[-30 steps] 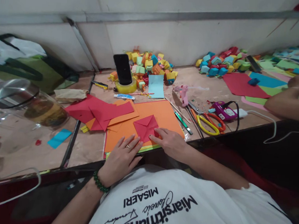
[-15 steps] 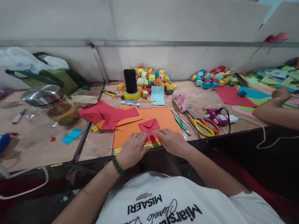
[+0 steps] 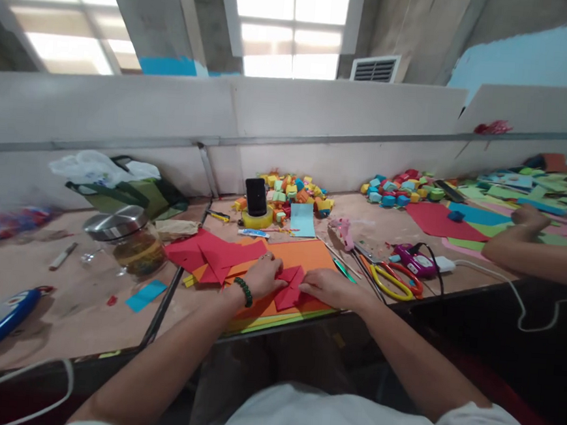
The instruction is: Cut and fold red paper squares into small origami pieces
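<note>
A small red folded paper (image 3: pixel 289 290) lies turned at an angle on a stack of orange sheets (image 3: pixel 312 251), with creased flaps showing. At its left edge my left hand (image 3: pixel 263 275), wearing a green bead bracelet, has its fingers curled and pinches the paper. From the opposite side my right hand (image 3: pixel 329 287) grips the right edge between thumb and fingers. Parts of the paper are hidden under the fingertips. Left of the stack are larger red paper sheets (image 3: pixel 211 253).
Behind stand a phone (image 3: pixel 256 197) on a yellow tape roll (image 3: pixel 257 219) and a pile of folded paper pieces (image 3: pixel 290 190). Scissors (image 3: pixel 390 283) and a glue gun (image 3: pixel 343 233) lie right; a glass jar (image 3: pixel 138 250) left. A co-worker's hand (image 3: pixel 531 222) is at far right.
The view has tilted up. The red folded paper has turned from square-on to an angle, and my left hand has moved from its front edge round to its left side.
</note>
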Tool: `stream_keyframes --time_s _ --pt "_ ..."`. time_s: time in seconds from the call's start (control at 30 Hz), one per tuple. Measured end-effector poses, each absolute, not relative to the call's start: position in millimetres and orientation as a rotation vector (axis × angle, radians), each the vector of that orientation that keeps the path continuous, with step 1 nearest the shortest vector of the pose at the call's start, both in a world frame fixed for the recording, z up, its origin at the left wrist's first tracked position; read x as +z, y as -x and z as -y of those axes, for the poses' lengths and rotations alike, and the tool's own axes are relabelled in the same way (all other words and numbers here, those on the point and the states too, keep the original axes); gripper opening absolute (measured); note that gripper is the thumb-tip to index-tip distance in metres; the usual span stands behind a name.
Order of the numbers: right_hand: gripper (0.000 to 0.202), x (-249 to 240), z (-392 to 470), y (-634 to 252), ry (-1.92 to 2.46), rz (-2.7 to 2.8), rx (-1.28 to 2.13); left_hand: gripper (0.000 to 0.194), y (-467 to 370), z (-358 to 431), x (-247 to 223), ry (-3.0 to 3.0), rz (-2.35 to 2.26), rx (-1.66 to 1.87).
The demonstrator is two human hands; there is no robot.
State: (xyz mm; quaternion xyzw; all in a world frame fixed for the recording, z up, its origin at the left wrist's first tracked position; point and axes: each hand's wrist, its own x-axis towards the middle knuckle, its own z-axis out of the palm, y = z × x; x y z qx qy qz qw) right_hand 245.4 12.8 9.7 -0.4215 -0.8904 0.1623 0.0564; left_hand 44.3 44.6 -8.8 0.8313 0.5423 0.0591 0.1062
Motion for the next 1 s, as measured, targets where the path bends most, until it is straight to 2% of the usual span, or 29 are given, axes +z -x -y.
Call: stream_keyframes --time_s 0.13,0.23,0.37,0.53,0.7,0.8,0.9,1.0 --pt "0.028 13 -34 -233 1.414 2.722 0.493 0.057 -41 -64 -4 -2.333 -1.548 0.082" --pt "0.029 8 -47 -225 1.467 2.704 0.461 0.062 -37 -72 -3 -2.306 -1.468 0.059" --pt "0.026 3 -57 -224 1.506 2.713 0.478 0.05 -36 -70 -9 -2.314 -1.437 0.111" --pt "0.019 19 -54 -233 1.478 2.724 0.581 0.047 -36 -60 -11 -2.365 -1.374 0.185" --pt "0.036 29 -47 -225 1.628 2.524 0.52 0.023 -35 -53 -9 -2.356 -1.305 0.298" --pt "0.047 19 -51 -217 1.634 2.472 0.558 0.018 -32 -50 -12 -2.327 -1.274 0.409" --pt "0.038 8 -61 -216 1.585 2.432 0.648 0.028 -29 -53 -17 -2.235 -1.238 0.546" --pt "0.027 5 -72 -221 1.513 2.339 0.737 0.052 -25 -63 -20 -2.063 -1.213 0.728"
